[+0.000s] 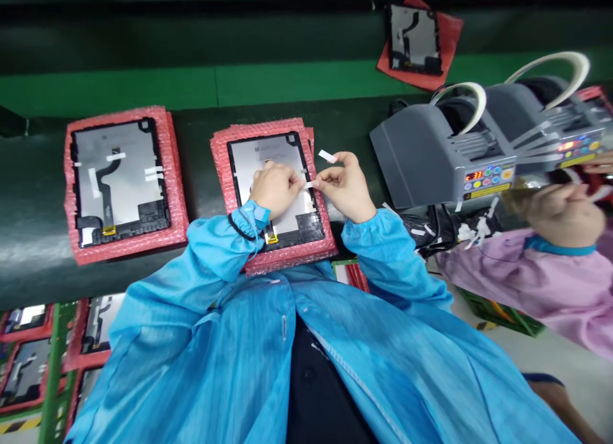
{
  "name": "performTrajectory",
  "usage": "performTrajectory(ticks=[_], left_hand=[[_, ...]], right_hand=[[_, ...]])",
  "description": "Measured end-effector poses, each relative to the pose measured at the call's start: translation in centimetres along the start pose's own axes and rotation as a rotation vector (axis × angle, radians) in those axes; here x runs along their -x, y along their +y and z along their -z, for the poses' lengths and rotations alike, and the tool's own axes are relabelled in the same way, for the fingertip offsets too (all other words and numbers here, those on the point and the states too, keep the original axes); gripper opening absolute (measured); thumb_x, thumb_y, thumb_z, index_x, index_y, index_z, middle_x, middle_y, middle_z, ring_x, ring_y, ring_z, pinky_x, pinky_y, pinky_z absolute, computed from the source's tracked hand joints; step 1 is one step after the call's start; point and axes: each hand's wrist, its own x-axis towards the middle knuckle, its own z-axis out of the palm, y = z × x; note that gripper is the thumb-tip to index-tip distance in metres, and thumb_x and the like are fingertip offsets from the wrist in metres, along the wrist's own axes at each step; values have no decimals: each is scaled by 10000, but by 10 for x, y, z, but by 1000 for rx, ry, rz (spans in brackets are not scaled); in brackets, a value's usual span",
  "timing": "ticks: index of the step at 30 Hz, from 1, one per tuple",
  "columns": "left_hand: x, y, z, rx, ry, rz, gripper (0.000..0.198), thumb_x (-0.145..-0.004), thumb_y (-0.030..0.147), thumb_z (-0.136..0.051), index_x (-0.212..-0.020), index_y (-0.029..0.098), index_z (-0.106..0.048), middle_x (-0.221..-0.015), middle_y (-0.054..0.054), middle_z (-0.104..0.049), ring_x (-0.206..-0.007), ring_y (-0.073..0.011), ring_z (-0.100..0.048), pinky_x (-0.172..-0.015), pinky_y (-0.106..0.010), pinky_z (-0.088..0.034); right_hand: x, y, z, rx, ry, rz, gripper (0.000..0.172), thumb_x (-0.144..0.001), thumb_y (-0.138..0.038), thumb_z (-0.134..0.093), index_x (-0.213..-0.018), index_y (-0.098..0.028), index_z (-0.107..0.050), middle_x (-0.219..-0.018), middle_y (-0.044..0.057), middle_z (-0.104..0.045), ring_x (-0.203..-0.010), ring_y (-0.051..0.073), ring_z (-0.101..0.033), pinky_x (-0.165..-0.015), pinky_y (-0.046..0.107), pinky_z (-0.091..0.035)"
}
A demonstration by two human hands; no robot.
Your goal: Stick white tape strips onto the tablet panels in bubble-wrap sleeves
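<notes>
In front of me a tablet screen panel [291,230] lies back side up on a stack of pink bubble-wrap sheets [225,155]. Over it my left hand [274,187] is closed, its thumb and forefinger meeting at one end of a short white tape strip [310,184]. My right hand [350,190] pinches the other end of that strip near the panel's right edge. A second white tape piece [327,156] clings to the tip of a raised finger of my right hand. My left hand hides the panel's middle.
Another panel [127,188], with white tape pieces on it, lies on pink wrap at left. Grey tape dispensers [426,153] stand at right, beside a co-worker's hand [567,217]. A further panel [414,38] rests at the back. Green racks [48,374] hold panels below.
</notes>
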Motion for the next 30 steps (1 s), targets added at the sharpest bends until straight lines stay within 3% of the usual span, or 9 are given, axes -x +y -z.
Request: performTrajectory(ticks=[7, 18, 21, 24, 27, 30], left_hand=[[3, 10, -6, -159, -40, 2, 231, -967, 272, -567, -861, 152, -734, -1066, -146, -693, -1251, -368, -507, -1048, -543, -426], [-1, 2, -16, -98, 49, -71, 213, -902, 250, -630, -706, 171, -658, -932, -149, -659, -1180, -417, -510, -980, -595, -422], [2, 0, -20, -116, 79, -69, 172, -888, 268, -662, -745, 172, -659, -967, -157, -656, -1191, -419, -499, -1001, -593, -409], [2, -5, -18, -105, 112, -43, 110, -883, 270, -675, -842, 169, -658, -1037, -158, -662, -1207, -416, -497, -1013, -574, -397], [-4, -15, -11, -5, 169, -25, 73, -908, 266, -635, -923, 196, -651, -1030, -106, -678, -1153, -350, -533, -998, -513, -410], [-12, -21, -2, 117, 146, -98, 150, -962, 336, -567, -957, 214, -654, -949, -53, -684, -1019, -263, -573, -979, -439, -426]], right_hand=[[-2, 8, -1, 90, 5, -69, 540, -697, -276, -745, -1038, -267, -327, -691, -101, -585, -648, 147, -649, -684, 321, -533], [-6, 5, -3, 192, 8, -111, 501, -656, -164, -684, -1007, -258, -339, -678, -90, -554, -629, 144, -571, -682, 308, -458], [-9, 17, 3, 205, 33, -94, 585, -613, -261, -798, -1002, -263, -362, -677, -106, -463, -624, 123, -495, -641, 272, -398], [-9, 26, 12, 100, 48, -97, 697, -554, -512, -876, -987, -269, -386, -680, -108, -409, -605, 101, -405, -598, 249, -337], [-5, 20, 19, -15, -11, -70, 675, -654, -787, -723, -953, -250, -446, -681, -78, -412, -602, 103, -370, -575, 253, -311], [0, 2, 19, -13, -104, 11, 644, -765, -862, -575, -876, -231, -512, -689, -44, -428, -629, 115, -381, -596, 267, -347]])
